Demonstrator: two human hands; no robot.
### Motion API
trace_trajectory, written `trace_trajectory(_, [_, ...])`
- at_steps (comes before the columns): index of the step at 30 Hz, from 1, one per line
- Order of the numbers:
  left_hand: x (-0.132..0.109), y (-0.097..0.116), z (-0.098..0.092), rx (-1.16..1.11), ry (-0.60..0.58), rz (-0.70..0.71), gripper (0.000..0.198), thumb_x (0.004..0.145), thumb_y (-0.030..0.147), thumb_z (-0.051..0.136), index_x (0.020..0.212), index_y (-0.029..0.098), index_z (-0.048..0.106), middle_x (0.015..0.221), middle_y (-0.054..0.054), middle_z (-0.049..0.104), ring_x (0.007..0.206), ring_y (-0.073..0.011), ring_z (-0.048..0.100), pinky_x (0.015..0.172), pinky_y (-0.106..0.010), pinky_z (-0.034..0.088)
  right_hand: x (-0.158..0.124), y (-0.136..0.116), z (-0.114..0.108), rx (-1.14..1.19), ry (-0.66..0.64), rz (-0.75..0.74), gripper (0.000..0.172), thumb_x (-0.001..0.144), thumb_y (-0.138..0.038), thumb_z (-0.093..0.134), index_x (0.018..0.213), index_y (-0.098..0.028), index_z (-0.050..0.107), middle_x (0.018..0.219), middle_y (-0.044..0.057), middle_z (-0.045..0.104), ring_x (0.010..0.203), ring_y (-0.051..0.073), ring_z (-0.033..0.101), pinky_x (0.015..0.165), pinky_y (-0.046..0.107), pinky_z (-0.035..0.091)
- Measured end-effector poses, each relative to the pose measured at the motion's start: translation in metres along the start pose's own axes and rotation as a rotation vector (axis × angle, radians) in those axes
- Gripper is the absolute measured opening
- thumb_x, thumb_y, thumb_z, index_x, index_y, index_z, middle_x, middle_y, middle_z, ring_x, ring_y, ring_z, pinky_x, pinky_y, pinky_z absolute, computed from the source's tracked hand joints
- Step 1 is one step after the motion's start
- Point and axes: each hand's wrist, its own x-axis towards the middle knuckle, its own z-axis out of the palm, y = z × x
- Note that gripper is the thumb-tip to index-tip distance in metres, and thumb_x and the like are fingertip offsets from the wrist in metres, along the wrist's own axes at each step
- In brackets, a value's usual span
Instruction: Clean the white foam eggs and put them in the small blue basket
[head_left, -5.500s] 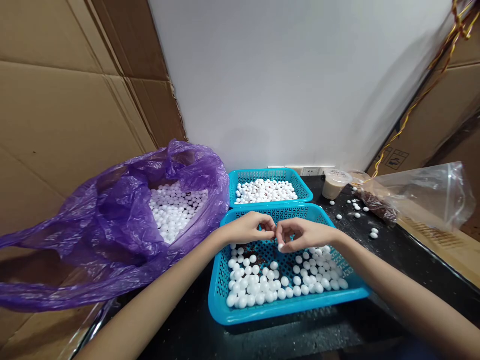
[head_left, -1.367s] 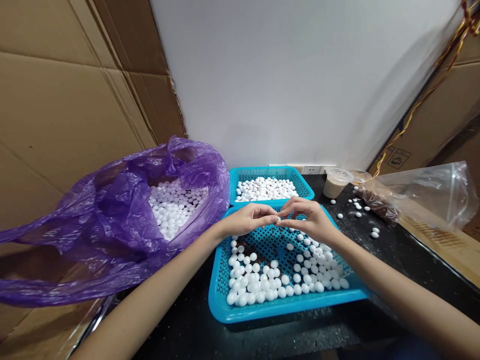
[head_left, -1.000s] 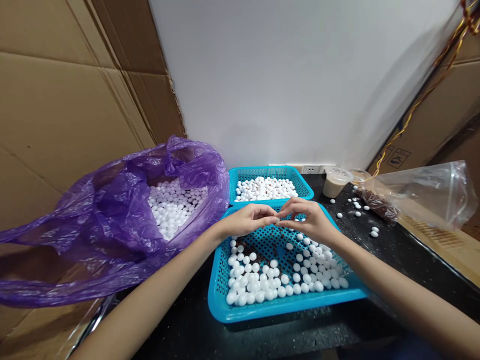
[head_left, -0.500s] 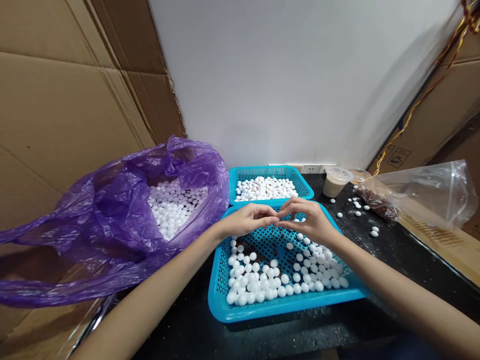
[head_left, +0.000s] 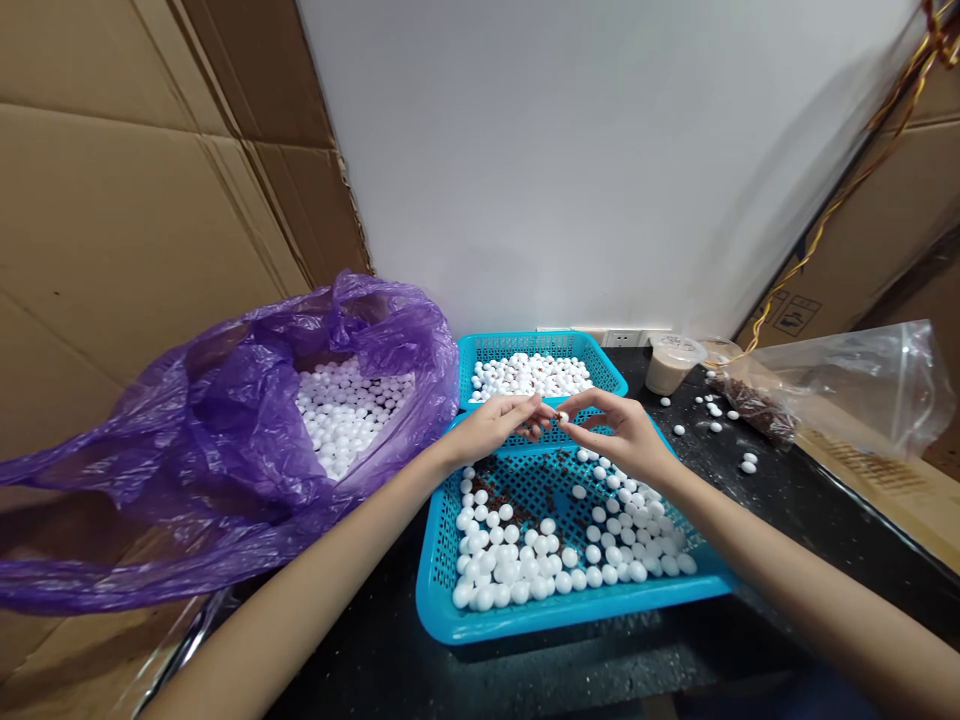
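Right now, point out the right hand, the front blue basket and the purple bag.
right hand (head_left: 619,435), head view, back of the hand
front blue basket (head_left: 570,615), head view, front rim
purple bag (head_left: 247,420), head view, bunched side

Purple plastic bag (head_left: 202,400) at left; lidded plastic cup (head_left: 670,365), clear zip bag (head_left: 847,390) on black countertop (head_left: 787,540); cardboard sheets (head_left: 127,200) behind.

Wide-angle head view under bright, even indoor light, with no visible lamp. A soft diagonal shadow falls across the right of the white wall (head_left: 570,170), and faint shadows lie beneath the blue basket (head_left: 442,590). Specular glare marks the purple plastic bag (head_left: 225,440), the clear plastic bag (head_left: 847,390) and the black surface (head_left: 600,670). The left hand (head_left: 491,428) and right hand (head_left: 619,440) show slight softness at the fingertips. Barrel distortion bends the cardboard sheets (head_left: 127,200) at the frame edges.
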Motion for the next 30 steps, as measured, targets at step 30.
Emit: trace_trajectory(30, [-0.005, 0.004, 0.007, 0.365, 0.057, 0.023, 0.025, 0.086, 0.037, 0.049, 0.090, 0.014, 0.059, 0.082, -0.003, 0.062, 0.072, -0.0134, 0.057, 0.068, -0.026, 0.045, 0.006, 0.025, -0.008, -0.083, 0.135, 0.216, 0.018, 0.079, -0.032, 0.057, 0.091, -0.018, 0.060, 0.098, 0.006, 0.063, 0.064, 0.013, 0.056, 0.054, 0.026, 0.046])
